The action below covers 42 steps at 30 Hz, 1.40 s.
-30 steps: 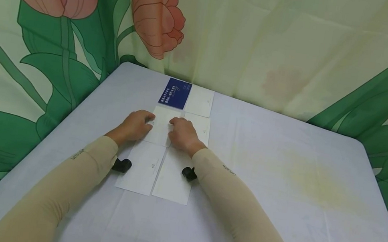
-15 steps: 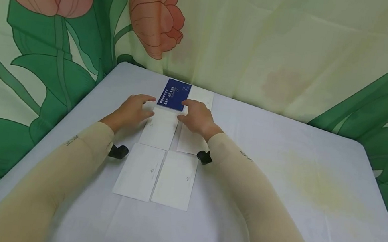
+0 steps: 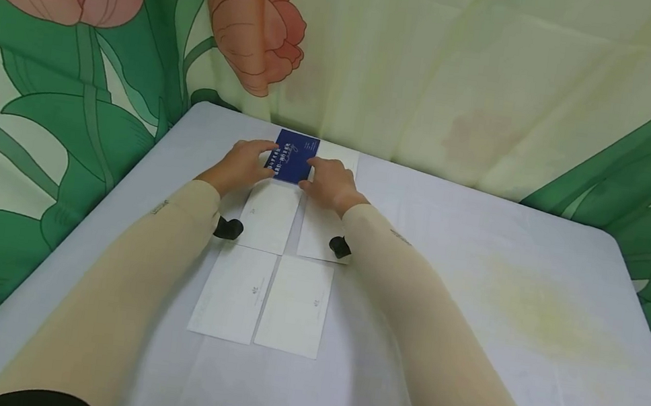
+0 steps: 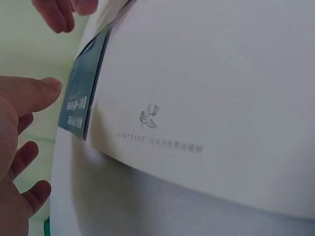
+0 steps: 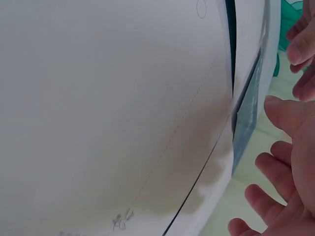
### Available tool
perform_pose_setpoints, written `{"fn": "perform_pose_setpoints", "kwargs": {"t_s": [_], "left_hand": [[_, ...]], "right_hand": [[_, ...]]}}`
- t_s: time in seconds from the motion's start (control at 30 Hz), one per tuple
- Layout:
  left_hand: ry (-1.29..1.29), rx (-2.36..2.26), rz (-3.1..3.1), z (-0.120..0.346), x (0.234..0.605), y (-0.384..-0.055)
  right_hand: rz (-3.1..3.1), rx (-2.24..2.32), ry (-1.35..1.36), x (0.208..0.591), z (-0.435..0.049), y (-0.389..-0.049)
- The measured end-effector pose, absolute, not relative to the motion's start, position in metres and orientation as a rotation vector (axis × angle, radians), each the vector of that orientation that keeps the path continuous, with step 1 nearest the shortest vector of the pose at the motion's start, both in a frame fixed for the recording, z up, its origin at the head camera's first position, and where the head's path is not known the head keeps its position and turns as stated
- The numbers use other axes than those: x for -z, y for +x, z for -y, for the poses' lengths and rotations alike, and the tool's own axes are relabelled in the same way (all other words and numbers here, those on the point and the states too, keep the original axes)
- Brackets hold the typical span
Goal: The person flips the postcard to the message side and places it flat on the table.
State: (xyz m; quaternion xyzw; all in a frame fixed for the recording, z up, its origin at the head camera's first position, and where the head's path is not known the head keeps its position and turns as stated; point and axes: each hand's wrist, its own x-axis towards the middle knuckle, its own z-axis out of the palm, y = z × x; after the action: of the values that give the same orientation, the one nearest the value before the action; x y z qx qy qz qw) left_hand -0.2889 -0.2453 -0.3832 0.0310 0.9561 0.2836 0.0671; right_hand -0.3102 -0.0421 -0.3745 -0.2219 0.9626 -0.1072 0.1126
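A dark blue card (image 3: 296, 157) with white lettering lies flat at the far end of two columns of cards. At its left edge is my left hand (image 3: 240, 165), fingers spread and slightly bent. My right hand (image 3: 331, 182) is at the card's right edge, thumb and fingers apart, partly covering a white card (image 3: 340, 155) beside it. In the left wrist view the thumb (image 4: 39, 96) appears apart from the blue card. The right wrist view also has loose, spread fingers (image 5: 275, 172). Just nearer lies a white card (image 3: 269, 216) with a small printed mark.
Another white card (image 3: 316, 229) lies partly under the right wrist. Two more, a left white card (image 3: 232, 293) and a right white card (image 3: 293, 304), lie nearest me. A white cloth covers the table (image 3: 474, 282), and a flowered curtain (image 3: 416, 58) hangs behind.
Both hands have left the white card in the middle of the left column and moved away from me to the blue card's sides. The cards keep nearly the same layout.
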Motion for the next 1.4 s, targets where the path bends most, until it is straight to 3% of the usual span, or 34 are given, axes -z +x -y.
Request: {"fn": "perform_pose_setpoints", "kwargs": {"t_s": [0.37, 0.93, 1.4], "left_hand": [[-0.033, -0.814, -2.769, 0.247, 0.389, -0.294], [0.1, -0.69, -2.769, 0.255, 0.39, -0.302], [0.044, -0.867, -2.896, 0.252, 0.397, -0.304]], "right_hand": [[-2.83, 0.37, -0.622, 0.389, 0.049, -0.317], [-2.796, 0.372, -0.68, 0.387, 0.051, -0.318], [-2.732, 0.69, -0.665, 0.389, 0.045, -0.322]]}}
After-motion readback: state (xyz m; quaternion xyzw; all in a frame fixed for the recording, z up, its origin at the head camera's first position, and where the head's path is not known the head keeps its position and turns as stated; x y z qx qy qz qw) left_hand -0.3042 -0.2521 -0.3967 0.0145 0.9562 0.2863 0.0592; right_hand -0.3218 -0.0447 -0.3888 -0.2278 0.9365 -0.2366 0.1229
